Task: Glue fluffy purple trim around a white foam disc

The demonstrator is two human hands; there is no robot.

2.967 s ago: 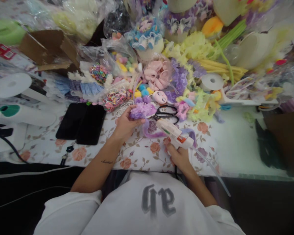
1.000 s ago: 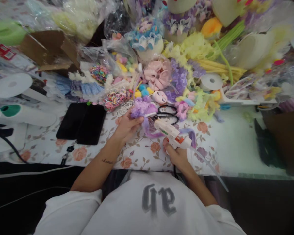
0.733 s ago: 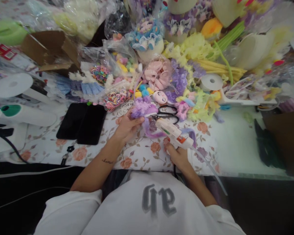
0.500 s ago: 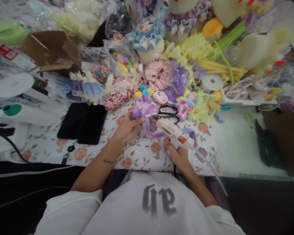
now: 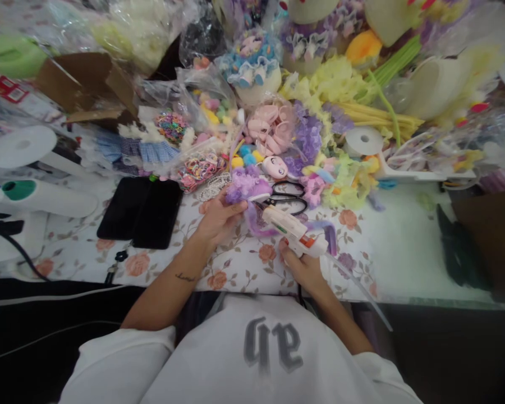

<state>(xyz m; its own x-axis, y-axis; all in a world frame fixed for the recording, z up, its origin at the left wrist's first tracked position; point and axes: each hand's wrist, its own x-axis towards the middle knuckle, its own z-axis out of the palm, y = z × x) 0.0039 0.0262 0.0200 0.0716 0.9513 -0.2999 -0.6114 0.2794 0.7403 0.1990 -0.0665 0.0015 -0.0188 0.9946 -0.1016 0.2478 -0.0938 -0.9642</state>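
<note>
My left hand (image 5: 224,217) is closed on a fluffy purple craft piece (image 5: 244,185) with a pale, flat edge facing right. In my right hand (image 5: 301,264) is a white hot glue gun (image 5: 290,227) with an orange trigger area; a clear glue stick (image 5: 359,289) sticks out of its back. The gun's nozzle points up and left, close to the purple piece; whether it touches I cannot tell. Black-handled scissors (image 5: 288,196) lie just beyond the gun, their blades partly hidden. A purple fuzzy strip (image 5: 330,233) runs along the cloth behind the gun.
Two dark phones (image 5: 157,216) lie to the left, near a white device with a green end (image 5: 46,196). A doll face (image 5: 275,167), pink pieces (image 5: 271,129), a white spool (image 5: 364,140) and yellow ruffles (image 5: 336,84) crowd the back. An open cardboard box (image 5: 88,84) stands back left.
The glue gun and my right hand have shifted slightly left, toward the purple piece. My left hand stays in nearly the same place, still holding the piece.
</note>
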